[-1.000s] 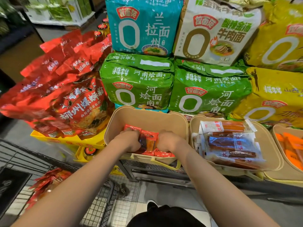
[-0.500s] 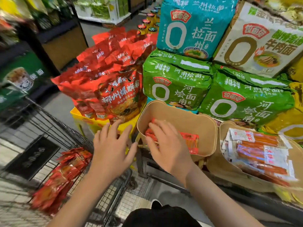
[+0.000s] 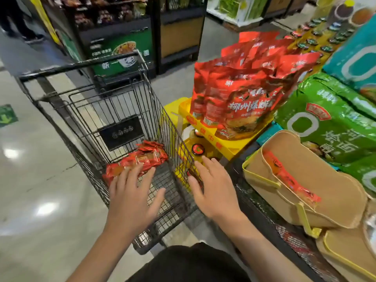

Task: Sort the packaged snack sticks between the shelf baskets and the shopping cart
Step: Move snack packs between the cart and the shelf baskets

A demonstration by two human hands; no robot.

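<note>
The red snack sticks (image 3: pixel 138 161) lie in a heap on the wire floor of the shopping cart (image 3: pixel 114 110), and a few more lie in the tan shelf basket (image 3: pixel 325 190) at my right. My left hand (image 3: pixel 132 200) is over the heap, fingers spread and holding nothing, its tips on or just above the packs; I cannot tell which. My right hand (image 3: pixel 215 190) is flat and empty over the cart's right wall. I judge this is the reaching step; next, both grips must close around a bunch.
</note>
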